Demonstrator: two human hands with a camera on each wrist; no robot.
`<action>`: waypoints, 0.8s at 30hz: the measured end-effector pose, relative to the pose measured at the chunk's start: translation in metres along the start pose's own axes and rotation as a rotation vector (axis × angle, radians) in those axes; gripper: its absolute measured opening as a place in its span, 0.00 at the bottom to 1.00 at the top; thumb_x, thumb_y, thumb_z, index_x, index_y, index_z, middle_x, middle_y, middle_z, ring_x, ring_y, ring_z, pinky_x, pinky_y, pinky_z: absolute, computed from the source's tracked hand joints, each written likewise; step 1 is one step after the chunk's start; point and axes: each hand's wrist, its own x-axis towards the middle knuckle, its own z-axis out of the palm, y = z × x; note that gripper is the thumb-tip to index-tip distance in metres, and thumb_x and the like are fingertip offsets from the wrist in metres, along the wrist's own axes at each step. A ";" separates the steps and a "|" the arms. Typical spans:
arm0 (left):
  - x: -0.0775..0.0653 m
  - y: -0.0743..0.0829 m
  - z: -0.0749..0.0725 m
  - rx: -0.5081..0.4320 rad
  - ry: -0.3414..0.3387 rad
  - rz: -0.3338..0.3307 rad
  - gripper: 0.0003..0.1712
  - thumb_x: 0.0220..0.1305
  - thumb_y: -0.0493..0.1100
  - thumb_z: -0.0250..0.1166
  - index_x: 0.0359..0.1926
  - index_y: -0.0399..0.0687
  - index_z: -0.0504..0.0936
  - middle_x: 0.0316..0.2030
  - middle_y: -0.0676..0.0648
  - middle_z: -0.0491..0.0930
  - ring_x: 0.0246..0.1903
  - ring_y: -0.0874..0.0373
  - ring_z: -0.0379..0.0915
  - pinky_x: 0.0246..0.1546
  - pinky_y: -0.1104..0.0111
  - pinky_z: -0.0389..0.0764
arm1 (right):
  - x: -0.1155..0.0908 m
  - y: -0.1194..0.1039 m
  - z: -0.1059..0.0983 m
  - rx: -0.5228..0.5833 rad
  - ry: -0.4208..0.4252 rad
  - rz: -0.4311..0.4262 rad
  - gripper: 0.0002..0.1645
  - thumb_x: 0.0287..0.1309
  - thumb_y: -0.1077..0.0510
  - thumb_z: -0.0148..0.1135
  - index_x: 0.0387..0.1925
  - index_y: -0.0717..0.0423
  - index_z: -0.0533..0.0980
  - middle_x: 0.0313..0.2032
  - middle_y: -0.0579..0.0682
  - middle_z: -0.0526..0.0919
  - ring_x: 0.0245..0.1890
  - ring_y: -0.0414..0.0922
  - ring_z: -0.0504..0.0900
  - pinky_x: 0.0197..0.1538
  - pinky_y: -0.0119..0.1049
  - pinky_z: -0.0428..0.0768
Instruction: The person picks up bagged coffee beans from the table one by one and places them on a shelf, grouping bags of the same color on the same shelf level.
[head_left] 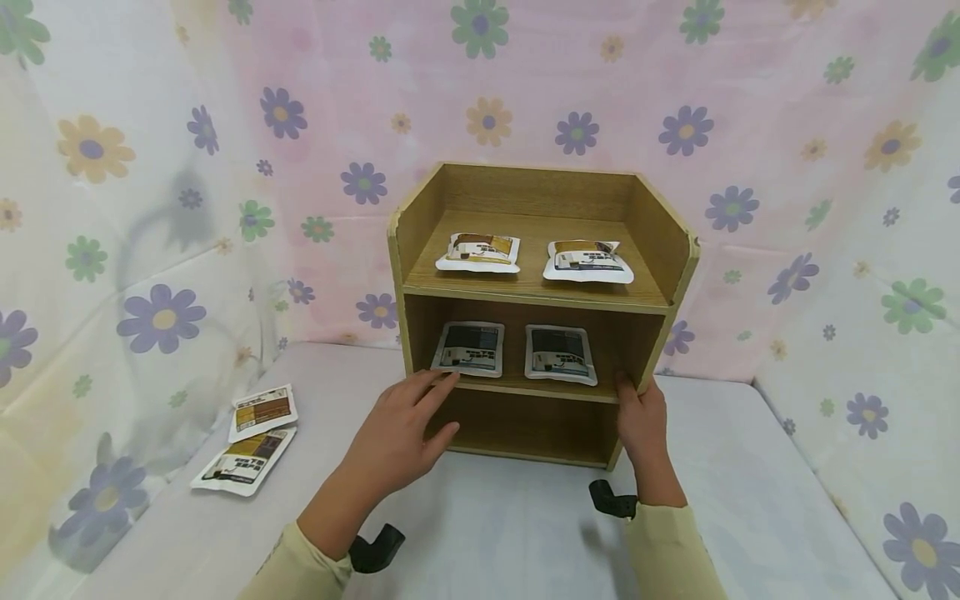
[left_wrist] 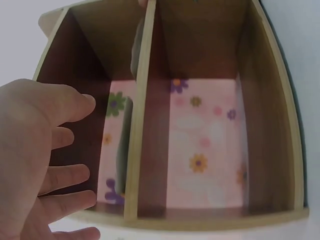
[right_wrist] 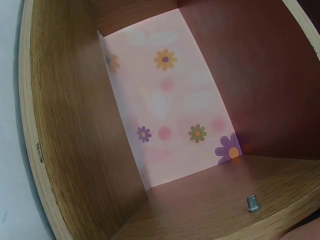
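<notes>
A small wooden shelf [head_left: 536, 298] with a top tray and two compartments stands on the table. My right hand [head_left: 643, 417] grips its right side panel, thumb at the inner front edge; in the right wrist view only a sliver of this hand [right_wrist: 306, 232] shows at the lower right corner. In front of the left side is my left hand [head_left: 401, 429], holding nothing, its fingertips overlapping the middle board's edge. The left wrist view shows that hand's fingers [left_wrist: 67, 202] spread before one compartment. Two white-edged packets, a left packet [head_left: 471, 350] and a right packet [head_left: 560, 355], lie in the middle compartment.
On the top tray lie a left pouch [head_left: 478, 252] and a right pouch [head_left: 587, 262]. Two more packets overlap on the table at left, an upper one [head_left: 262, 412] and a lower one [head_left: 246, 461]. Flowered cloth [head_left: 330, 108] hangs behind and at both sides. A metal peg [right_wrist: 253, 203] sticks out inside the shelf.
</notes>
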 end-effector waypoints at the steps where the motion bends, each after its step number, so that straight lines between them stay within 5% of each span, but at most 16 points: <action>1: -0.002 -0.003 0.000 0.002 0.000 -0.007 0.35 0.60 0.53 0.67 0.68 0.51 0.69 0.62 0.42 0.73 0.61 0.45 0.70 0.60 0.49 0.74 | 0.000 0.000 0.000 -0.002 0.001 0.001 0.33 0.72 0.42 0.39 0.69 0.56 0.62 0.63 0.62 0.71 0.62 0.62 0.72 0.64 0.63 0.68; 7: -0.016 -0.026 0.000 -0.011 -0.021 -0.057 0.37 0.59 0.53 0.68 0.68 0.50 0.69 0.62 0.40 0.72 0.60 0.43 0.71 0.59 0.47 0.74 | 0.000 0.001 0.000 -0.009 0.006 0.000 0.32 0.72 0.43 0.39 0.67 0.57 0.64 0.62 0.63 0.72 0.60 0.61 0.72 0.63 0.62 0.69; 15: -0.042 -0.059 0.005 -0.035 -0.135 -0.151 0.39 0.60 0.52 0.67 0.70 0.52 0.64 0.66 0.39 0.67 0.65 0.40 0.64 0.63 0.43 0.67 | 0.000 0.002 0.001 -0.002 -0.014 0.007 0.33 0.72 0.41 0.38 0.70 0.54 0.61 0.64 0.62 0.70 0.63 0.60 0.71 0.65 0.63 0.67; 24: -0.071 -0.098 0.008 -0.051 -0.104 -0.176 0.39 0.59 0.49 0.68 0.70 0.50 0.65 0.65 0.36 0.67 0.63 0.37 0.65 0.60 0.41 0.69 | 0.000 0.000 0.000 -0.010 0.019 -0.002 0.32 0.72 0.43 0.40 0.67 0.57 0.64 0.62 0.64 0.72 0.60 0.61 0.72 0.63 0.62 0.69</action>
